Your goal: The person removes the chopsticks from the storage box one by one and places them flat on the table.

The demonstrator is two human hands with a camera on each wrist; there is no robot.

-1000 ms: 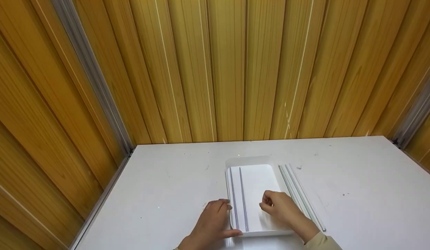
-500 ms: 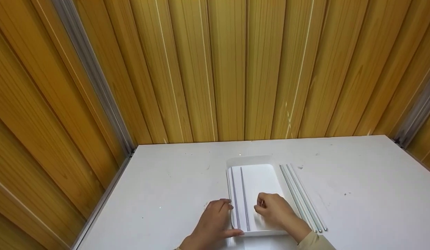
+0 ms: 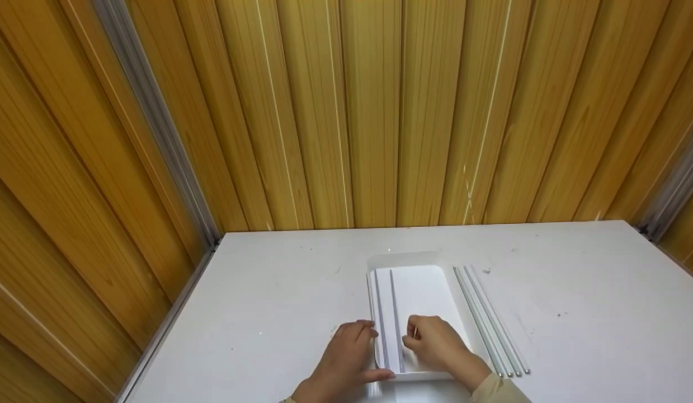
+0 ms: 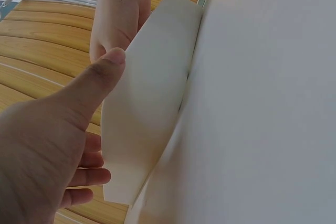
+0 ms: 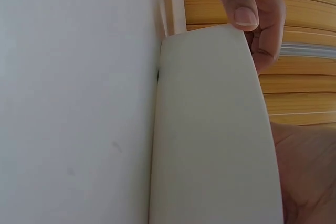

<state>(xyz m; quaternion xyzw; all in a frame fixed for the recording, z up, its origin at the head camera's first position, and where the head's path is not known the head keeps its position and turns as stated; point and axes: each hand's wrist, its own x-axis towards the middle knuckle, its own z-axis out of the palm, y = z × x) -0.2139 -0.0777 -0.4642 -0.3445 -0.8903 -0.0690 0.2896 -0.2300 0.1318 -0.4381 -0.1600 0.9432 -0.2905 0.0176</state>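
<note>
In the head view a white rectangular tray (image 3: pixel 430 291) lies on the table. Two thin grey rods (image 3: pixel 396 313) run lengthwise inside it, along its left side. My left hand (image 3: pixel 346 350) grips the tray's near left corner, thumb on the near rim and fingers over the left rim. The left wrist view shows that thumb on the rim, beside the tray's outer wall (image 4: pixel 152 87). My right hand (image 3: pixel 435 341) is over the tray with loosely bent fingers, thumb and forefinger close beside the inner rod; nothing shows between them. In the right wrist view the tray wall hides most of this hand.
Several thin glossy rods (image 3: pixel 486 319) lie side by side on the white table (image 3: pixel 598 296), just right of the tray. Wood-patterned walls (image 3: pixel 374 112) stand behind and to the left, with a grey metal post (image 3: pixel 161 123) at the left corner.
My right hand has moved left across the tray, up to the inner rod. More of the rods on the table show from behind the right arm. The left hand keeps its grip on the corner.
</note>
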